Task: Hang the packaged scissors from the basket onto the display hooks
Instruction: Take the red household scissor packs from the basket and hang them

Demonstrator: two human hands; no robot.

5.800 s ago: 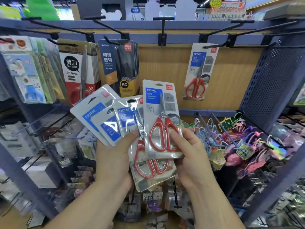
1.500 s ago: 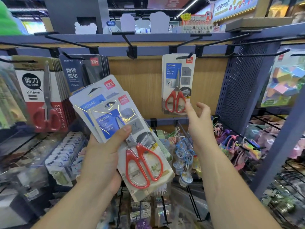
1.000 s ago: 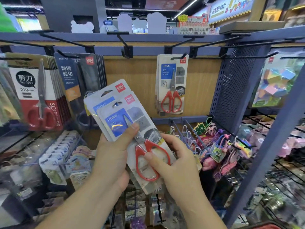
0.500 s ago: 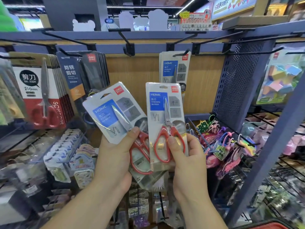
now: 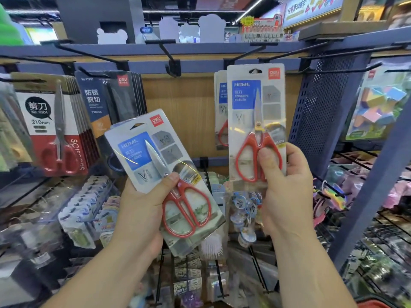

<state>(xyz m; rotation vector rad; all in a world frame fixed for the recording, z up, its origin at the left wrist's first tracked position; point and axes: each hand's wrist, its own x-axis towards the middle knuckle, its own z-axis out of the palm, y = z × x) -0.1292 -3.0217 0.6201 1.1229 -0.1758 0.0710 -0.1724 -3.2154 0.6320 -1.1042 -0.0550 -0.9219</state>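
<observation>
Right hand (image 5: pixel 287 190): clamped on the lower part of the upright pack (image 5: pixel 255 112); thumb flat across the red handles in front, fingers curled round the right edge and behind.
Left hand (image 5: pixel 142 207): clamped on the tilted pack (image 5: pixel 155 152); thumb pressed on the front just above the handles, fingers hidden behind the card.
Upright pack, place: at 1 o'clock from centre, held high, hang-hole just below a black wire hook (image 5: pixel 249 53); not threaded on.
Tilted pack, place: at 7 o'clock from the upright one, well apart from it, top leaning toward 11 o'clock.
Materials: glossy clear plastic shell over a white card with a blue panel; pointed steel blades; red plastic loop handles, smooth and oval.
Hung packs (image 5: pixel 220 112): same kind, just behind the upright pack's left edge, against a wood-grain back panel (image 5: pixel 184 112); at least two card edges showing.
Count in hand: two packs seen, one per hand; whether more sit behind the tilted one cannot be told.
Neighbours at 9 o'clock: a row of red-and-white scissor cards (image 5: pixel 55 130), then dark cards (image 5: pixel 106 101).
Side wall at 3 o'clock: blue perforated metal sheet (image 5: pixel 320 112).
</observation>
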